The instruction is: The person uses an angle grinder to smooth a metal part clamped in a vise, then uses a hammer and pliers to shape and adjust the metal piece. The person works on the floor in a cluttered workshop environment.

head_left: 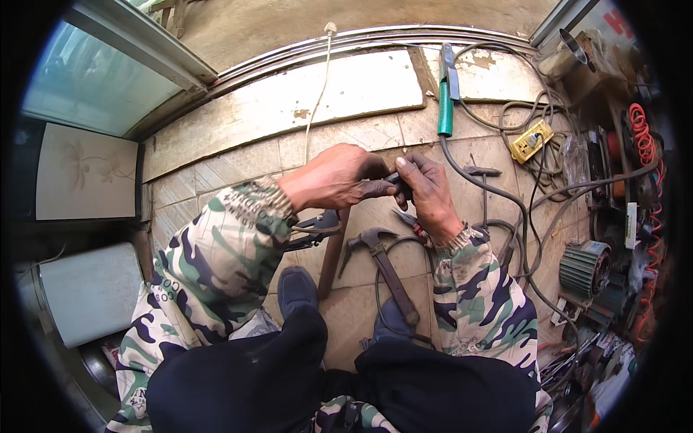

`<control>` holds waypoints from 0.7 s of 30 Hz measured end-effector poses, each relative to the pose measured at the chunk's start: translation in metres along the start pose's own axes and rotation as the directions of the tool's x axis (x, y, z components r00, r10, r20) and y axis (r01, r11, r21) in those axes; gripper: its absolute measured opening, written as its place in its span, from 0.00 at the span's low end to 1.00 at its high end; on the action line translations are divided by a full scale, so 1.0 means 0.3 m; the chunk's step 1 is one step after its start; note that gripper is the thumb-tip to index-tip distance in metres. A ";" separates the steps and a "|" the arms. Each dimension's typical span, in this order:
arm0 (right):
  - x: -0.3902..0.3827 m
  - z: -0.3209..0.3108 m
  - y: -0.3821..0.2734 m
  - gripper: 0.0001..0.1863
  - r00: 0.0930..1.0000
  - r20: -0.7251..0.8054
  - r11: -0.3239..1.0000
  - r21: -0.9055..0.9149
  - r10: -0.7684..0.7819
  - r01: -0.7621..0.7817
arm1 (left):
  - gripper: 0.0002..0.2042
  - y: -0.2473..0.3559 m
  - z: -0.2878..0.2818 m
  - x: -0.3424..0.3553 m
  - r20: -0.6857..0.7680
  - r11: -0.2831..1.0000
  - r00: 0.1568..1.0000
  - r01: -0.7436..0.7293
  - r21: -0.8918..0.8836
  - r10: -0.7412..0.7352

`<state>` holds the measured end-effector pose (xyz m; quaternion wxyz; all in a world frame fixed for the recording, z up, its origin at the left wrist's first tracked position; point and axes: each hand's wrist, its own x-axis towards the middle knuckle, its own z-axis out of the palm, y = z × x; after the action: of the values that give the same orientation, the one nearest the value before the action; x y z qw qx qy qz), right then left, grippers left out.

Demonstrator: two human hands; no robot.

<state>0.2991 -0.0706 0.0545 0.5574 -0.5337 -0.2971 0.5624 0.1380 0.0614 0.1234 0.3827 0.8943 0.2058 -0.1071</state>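
My left hand (336, 177) and my right hand (431, 193) meet in front of me over the tiled floor. Between their fingertips is a small black piece (394, 178), mostly covered, so its kind does not show. Both hands are closed on it, and the fingertips are darkened with grime. Below them lie a claw hammer (390, 278) with a brown handle and pliers (415, 225) with red grips. A brown bar or pipe (333, 256) stands under my left wrist, next to a black tool (315, 229) that is partly hidden.
A green-handled welding electrode holder (445, 108) lies ahead on the right, its cable looping across the floor. Nearby are a yellow socket box (531, 141), a T-shaped metal rod (484, 173), a finned motor (585, 267) and a coiled red hose (641, 133). A white plug cord (317, 101) crosses the pale board.
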 end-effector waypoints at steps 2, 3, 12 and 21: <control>-0.002 0.023 -0.010 0.16 1.000 -0.002 0.999 0.036 -0.013 0.013 | 0.22 0.001 -0.004 0.016 0.025 0.999 0.999 0.044 -0.021 -0.043; -0.015 0.005 0.005 0.16 0.999 -0.046 0.999 0.035 -0.018 0.019 | 0.22 -0.024 0.022 0.049 0.038 0.996 0.999 0.021 -0.083 -0.018; -0.419 0.039 0.244 0.19 0.984 0.067 0.242 -0.970 0.162 0.026 | 0.22 -0.056 0.037 0.037 0.029 0.988 1.000 0.010 -0.157 -0.006; -0.494 -0.058 0.287 0.16 0.923 -0.027 0.898 -0.225 0.383 -0.379 | 0.20 -0.062 0.039 0.021 0.027 0.993 0.999 -0.042 -0.108 0.045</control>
<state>0.2603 -0.2326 0.0098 0.3695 -0.6361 -0.2539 0.6280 0.1348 0.0664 0.1012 0.4353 0.8751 0.1861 -0.1005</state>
